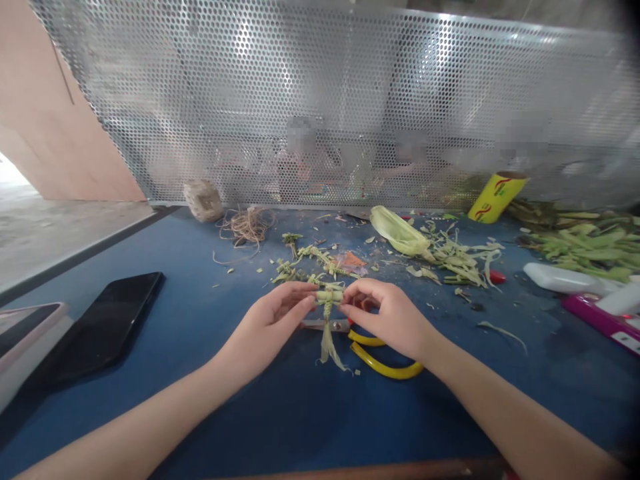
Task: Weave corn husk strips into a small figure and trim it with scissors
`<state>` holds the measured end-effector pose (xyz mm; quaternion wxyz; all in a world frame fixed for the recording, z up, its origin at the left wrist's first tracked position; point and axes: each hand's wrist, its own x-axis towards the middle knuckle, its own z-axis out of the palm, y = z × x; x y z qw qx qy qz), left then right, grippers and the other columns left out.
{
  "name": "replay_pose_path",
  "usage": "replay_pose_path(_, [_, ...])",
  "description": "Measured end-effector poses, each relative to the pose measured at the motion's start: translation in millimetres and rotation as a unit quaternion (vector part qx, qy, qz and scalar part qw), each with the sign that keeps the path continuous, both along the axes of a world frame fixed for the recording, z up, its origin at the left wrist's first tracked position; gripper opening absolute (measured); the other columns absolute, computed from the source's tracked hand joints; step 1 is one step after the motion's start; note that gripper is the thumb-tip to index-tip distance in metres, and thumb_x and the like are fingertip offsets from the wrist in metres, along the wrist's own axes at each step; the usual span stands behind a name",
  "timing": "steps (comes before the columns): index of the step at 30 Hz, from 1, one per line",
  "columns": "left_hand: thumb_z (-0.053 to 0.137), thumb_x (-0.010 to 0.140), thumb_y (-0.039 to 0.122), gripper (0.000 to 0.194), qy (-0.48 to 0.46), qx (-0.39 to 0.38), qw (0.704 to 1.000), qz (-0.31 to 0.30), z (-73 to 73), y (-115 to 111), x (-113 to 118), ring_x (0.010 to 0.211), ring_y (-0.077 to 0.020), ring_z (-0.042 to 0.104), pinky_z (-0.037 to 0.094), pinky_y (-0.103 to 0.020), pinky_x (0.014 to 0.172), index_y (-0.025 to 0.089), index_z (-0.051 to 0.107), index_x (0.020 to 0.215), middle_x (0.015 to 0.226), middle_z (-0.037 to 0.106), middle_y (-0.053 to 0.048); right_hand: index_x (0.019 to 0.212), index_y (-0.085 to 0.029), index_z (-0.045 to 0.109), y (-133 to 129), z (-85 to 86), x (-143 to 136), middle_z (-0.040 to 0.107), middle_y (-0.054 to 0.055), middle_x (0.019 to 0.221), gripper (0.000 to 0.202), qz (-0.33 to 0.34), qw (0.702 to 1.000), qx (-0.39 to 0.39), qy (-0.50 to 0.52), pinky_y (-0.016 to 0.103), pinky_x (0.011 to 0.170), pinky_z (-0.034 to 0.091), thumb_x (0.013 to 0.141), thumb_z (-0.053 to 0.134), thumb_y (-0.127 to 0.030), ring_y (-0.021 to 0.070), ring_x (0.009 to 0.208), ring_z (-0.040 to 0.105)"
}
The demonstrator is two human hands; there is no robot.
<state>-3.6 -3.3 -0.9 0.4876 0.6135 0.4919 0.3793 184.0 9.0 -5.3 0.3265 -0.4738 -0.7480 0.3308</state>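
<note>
Between my fingertips is a small braided piece of pale green leaf strips [328,298], with a loose frayed tail hanging down toward me. My left hand [280,308] pinches its left end, and my right hand [383,310] pinches the right end. Scissors with yellow handles [387,365] lie on the blue table under and beside my right hand; their blades show just behind the hanging tail. Just beyond my hands lie more braided green pieces [327,260] and an orange scrap [350,260].
Farther back are a tangle of twine [246,227], a whitish block [203,200], a corn husk [400,232], shredded strips [463,257] and a yellow roll [497,197]. A black phone [103,327] lies left; a purple object [600,320] lies right. A perforated metal screen [325,100] stands behind.
</note>
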Motion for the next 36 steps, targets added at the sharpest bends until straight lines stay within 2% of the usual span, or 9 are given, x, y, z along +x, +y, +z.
replay_pose_path(3, [0.057, 0.075, 0.033, 0.026, 0.045, 0.042, 0.998, -0.012, 0.4, 0, 0, 0.08, -0.0173, 0.058, 0.044, -0.028, 0.071, 0.016, 0.059, 0.095, 0.084, 0.064, -0.004, 0.071, -0.018, 0.056, -3, 2.8, -2, 0.054, -0.002, 0.064, 0.006, 0.006, 1.0, 0.002, 0.003, 0.021, 0.053, 0.038, 0.074, 0.054, -0.022, 0.0093, 0.055, 0.046])
replay_pose_path(9, [0.054, 0.076, 0.035, 0.02, 0.037, 0.028, 0.999, -0.018, -2.5, 2, 4, 0.058, -0.0107, 0.049, 0.04, -0.022, 0.056, 0.015, 0.058, 0.078, 0.062, 0.055, 0.002, 0.068, -0.018, 0.057, -6, 4.9, -2, 0.055, -0.001, 0.065, 0.008, 0.033, 0.999, 0.022, 0.012, 0.021, 0.054, 0.039, 0.075, 0.054, -0.022, 0.0093, 0.058, 0.047])
replay_pose_path(13, [0.055, 0.076, 0.034, 0.018, 0.019, 0.059, 0.998, 0.017, -2.8, 0, 5, 0.061, -0.0107, 0.049, 0.04, -0.022, 0.058, 0.016, 0.055, 0.077, 0.065, 0.054, 0.002, 0.084, -0.018, 0.057, -8, 1.0, -7, 0.06, 0.001, 0.078, 0.015, 0.045, 0.994, -0.051, 0.082, 0.024, 0.061, 0.043, 0.077, 0.054, -0.031, 0.0127, 0.069, 0.055])
replay_pose_path(16, [0.054, 0.077, 0.032, 0.016, 0.006, 0.074, 0.997, 0.027, -3.0, -3, 7, 0.067, -0.0118, 0.051, 0.041, -0.023, 0.063, 0.016, 0.053, 0.077, 0.071, 0.057, 0.001, 0.091, -0.019, 0.052, -10, -0.8, -14, 0.061, 0.003, 0.088, 0.024, 0.069, 0.977, -0.116, 0.167, 0.026, 0.07, 0.046, 0.072, 0.062, -0.029, 0.0153, 0.082, 0.058])
replay_pose_path(21, [0.054, 0.077, 0.028, 0.012, 0.0, 0.084, 0.996, 0.017, -1.0, -6, 9, 0.069, -0.0119, 0.051, 0.04, -0.023, 0.063, 0.016, 0.052, 0.077, 0.073, 0.056, 0.001, 0.088, -0.017, 0.053, -9, 2.0, -14, 0.061, 0.0, 0.077, 0.019, 0.054, 0.967, -0.156, 0.196, 0.024, 0.066, 0.046, 0.07, 0.06, -0.019, 0.0112, 0.07, 0.058])
replay_pose_path(27, [0.053, 0.078, 0.03, 0.015, 0.0, 0.057, 0.998, 0.004, 3.2, -3, 8, 0.059, -0.0096, 0.046, 0.038, -0.022, 0.057, 0.017, 0.051, 0.072, 0.063, 0.052, 0.003, 0.082, -0.016, 0.057, -4, 1.0, -7, 0.06, 0.0, 0.072, 0.011, 0.06, 0.954, -0.197, 0.219, 0.022, 0.063, 0.047, 0.072, 0.059, -0.021, 0.0089, 0.065, 0.057])
replay_pose_path(30, [0.055, 0.076, 0.031, 0.015, -0.029, 0.033, 0.999, -0.005, 6.0, -3, 7, 0.063, -0.0112, 0.051, 0.039, -0.022, 0.058, 0.017, 0.054, 0.083, 0.071, 0.057, 0.001, 0.08, -0.016, 0.058, -6, 2.4, -8, 0.061, 0.0, 0.074, 0.011, 0.061, 0.955, -0.191, 0.217, 0.023, 0.065, 0.048, 0.072, 0.06, -0.022, 0.0097, 0.068, 0.058])
replay_pose_path(33, [0.055, 0.076, 0.03, 0.037, -0.062, 0.028, 0.997, -0.034, 7.1, -4, 6, 0.078, -0.015, 0.056, 0.044, -0.025, 0.067, 0.018, 0.049, 0.11, 0.09, 0.061, -0.004, 0.077, -0.015, 0.058, -9, 4.4, -9, 0.062, -0.001, 0.072, 0.008, 0.057, 0.959, -0.187, 0.207, 0.023, 0.066, 0.047, 0.071, 0.061, -0.021, 0.0099, 0.067, 0.059])
replay_pose_path(36, [0.055, 0.077, 0.029, 0.033, -0.016, 0.046, 0.996, -0.069, 4.6, -4, 4, 0.086, -0.0177, 0.057, 0.045, -0.028, 0.075, 0.018, 0.055, 0.108, 0.095, 0.062, -0.005, 0.075, -0.015, 0.06, -9, 3.5, -9, 0.062, -0.001, 0.067, 0.01, 0.064, 0.959, -0.19, 0.201, 0.024, 0.066, 0.048, 0.071, 0.062, -0.023, 0.0101, 0.064, 0.059])
